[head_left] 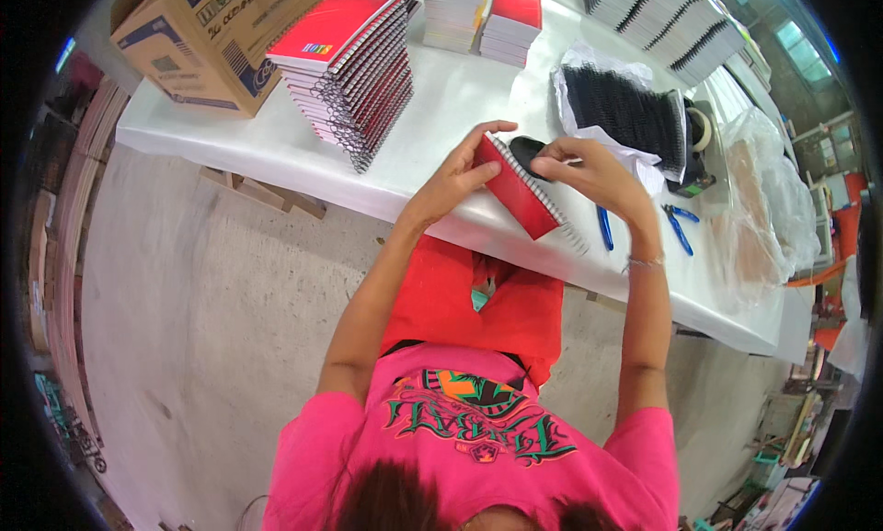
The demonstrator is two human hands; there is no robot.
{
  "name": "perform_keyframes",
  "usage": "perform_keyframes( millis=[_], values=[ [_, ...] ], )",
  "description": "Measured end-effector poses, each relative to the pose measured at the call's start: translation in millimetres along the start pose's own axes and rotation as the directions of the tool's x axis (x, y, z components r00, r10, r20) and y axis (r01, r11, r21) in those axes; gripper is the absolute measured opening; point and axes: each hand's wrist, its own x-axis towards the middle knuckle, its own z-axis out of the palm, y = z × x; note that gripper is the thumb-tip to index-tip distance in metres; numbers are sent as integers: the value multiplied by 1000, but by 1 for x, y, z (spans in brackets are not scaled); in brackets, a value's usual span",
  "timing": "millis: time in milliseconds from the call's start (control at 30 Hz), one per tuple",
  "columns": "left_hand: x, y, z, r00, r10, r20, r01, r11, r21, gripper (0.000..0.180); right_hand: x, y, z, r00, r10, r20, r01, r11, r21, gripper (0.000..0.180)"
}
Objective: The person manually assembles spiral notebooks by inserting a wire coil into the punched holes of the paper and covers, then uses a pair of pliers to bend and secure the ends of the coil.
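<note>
A red-covered notebook (517,195) stands on edge at the front of the white table (276,149), its wire spiral along the upper right side. My left hand (464,169) grips its upper left corner. My right hand (589,167) is at the spiral, fingers pinched on a black wire coil (529,152) at the notebook's top end. Blue-handled pliers (679,225) lie on the table just right of my right wrist.
A tall stack of red spiral notebooks (354,66) stands at the left, next to a cardboard box (216,34). More notebook stacks (510,16) and piles (667,16) are at the back. A bundle of black coils (630,112) lies on white paper. Clear plastic bags (763,218) are at the right.
</note>
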Motion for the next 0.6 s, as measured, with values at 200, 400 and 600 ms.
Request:
perform_keyframes(
  millis=[200,400,600],
  values=[
    [-4,0,4,1000,15,-11,-15,1000,17,54,2,22,5,983,104,-153,-24,891,453,39],
    [-3,-11,10,981,82,-174,-65,993,101,35,-3,45,17,932,-114,-345,179,970,165,28],
    [-11,-24,31,874,213,-437,-131,969,209,22,-63,66,30,773,128,-622,-334,915,-227,44]
  ],
)
